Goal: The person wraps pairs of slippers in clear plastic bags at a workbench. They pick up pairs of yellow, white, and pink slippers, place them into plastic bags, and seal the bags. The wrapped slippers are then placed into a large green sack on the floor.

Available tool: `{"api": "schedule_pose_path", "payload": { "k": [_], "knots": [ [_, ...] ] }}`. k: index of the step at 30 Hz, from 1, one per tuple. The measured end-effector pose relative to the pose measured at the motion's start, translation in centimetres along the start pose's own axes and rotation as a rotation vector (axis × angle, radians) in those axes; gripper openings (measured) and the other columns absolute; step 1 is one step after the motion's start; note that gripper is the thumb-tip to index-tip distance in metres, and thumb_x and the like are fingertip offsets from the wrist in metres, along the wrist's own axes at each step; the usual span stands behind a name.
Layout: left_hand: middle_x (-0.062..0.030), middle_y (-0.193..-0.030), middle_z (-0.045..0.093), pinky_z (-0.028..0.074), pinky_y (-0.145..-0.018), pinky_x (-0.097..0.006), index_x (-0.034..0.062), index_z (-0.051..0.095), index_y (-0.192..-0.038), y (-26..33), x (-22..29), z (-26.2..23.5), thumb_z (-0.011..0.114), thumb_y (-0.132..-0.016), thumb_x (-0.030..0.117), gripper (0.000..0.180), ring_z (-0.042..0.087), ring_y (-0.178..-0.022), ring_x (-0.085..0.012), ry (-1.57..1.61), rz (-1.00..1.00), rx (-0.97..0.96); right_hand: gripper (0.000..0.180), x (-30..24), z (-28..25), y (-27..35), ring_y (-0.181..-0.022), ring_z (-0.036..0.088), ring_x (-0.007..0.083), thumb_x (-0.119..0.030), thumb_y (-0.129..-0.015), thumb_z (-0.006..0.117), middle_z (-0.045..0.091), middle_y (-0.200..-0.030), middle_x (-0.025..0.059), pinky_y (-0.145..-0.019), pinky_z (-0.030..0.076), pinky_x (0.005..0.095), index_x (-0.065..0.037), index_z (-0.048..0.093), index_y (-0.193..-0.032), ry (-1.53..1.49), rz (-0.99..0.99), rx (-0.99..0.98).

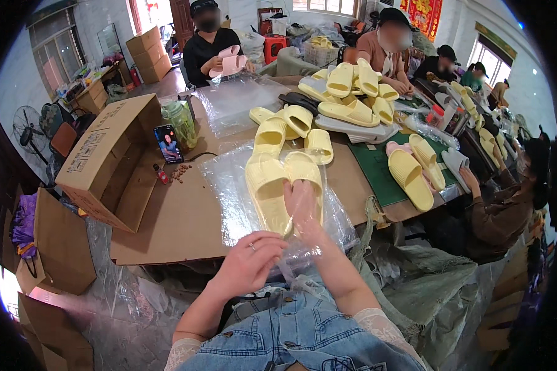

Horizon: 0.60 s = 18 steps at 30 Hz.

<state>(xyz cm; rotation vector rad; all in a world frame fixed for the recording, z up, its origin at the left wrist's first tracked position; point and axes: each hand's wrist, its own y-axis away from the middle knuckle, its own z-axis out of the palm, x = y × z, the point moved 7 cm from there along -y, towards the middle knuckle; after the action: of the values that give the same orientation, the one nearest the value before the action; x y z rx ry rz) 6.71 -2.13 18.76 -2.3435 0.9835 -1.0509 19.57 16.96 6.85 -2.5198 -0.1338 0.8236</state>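
Note:
A pair of pale yellow slippers lies toe-away in front of me, the left slipper (267, 191) beside the right slipper (309, 167), with clear film over them. They lie on a clear plastic bag (229, 222). My right hand (301, 201) reaches in from the heel end and grips the right slipper, its fingertips hidden at the strap. My left hand (250, 263), with a ring on one finger, is bent at the slippers' heels by the bag's near edge. Its fingers are curled; whether they pinch the film is unclear.
More yellow slippers (353, 111) are piled beyond, on grey ones. At left stand an open cardboard box (108, 161), a phone (168, 144) and a green bottle (181, 123). Several co-workers sit around; one holds pink slippers (231, 62). A green mat (377, 173) lies right.

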Motion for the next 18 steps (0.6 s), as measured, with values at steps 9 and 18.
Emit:
{"api": "schedule_pose_path", "payload": {
  "k": [9,18],
  "knots": [
    [-0.0275,-0.159,0.029,0.033,-0.118,-0.052,0.0072,0.039,-0.152,3.0,-6.5,3.7,0.083,-0.075,0.050,0.099,0.033,-0.143,-0.0465,-0.290,-0.382,-0.220,0.035,0.9,1.9,1.1,-0.098,0.063,0.0461,-0.030,-0.098,0.063,0.061,-0.113,0.0271,-0.082,0.052,0.0535,0.001,0.061,-0.115,-0.133,0.047,-0.044],
    [-0.0357,-0.160,0.023,0.030,-0.120,-0.054,0.0100,0.037,-0.155,6.8,-8.4,5.9,0.085,-0.073,0.045,0.101,0.029,-0.144,-0.0547,-0.442,-0.502,-0.432,0.047,0.7,-5.0,8.0,-0.104,0.065,0.0364,-0.015,-0.089,0.075,0.061,-0.123,0.0202,-0.088,0.052,0.0452,-0.003,0.060,-0.132,-0.413,-0.307,-0.072]
  ]
}}
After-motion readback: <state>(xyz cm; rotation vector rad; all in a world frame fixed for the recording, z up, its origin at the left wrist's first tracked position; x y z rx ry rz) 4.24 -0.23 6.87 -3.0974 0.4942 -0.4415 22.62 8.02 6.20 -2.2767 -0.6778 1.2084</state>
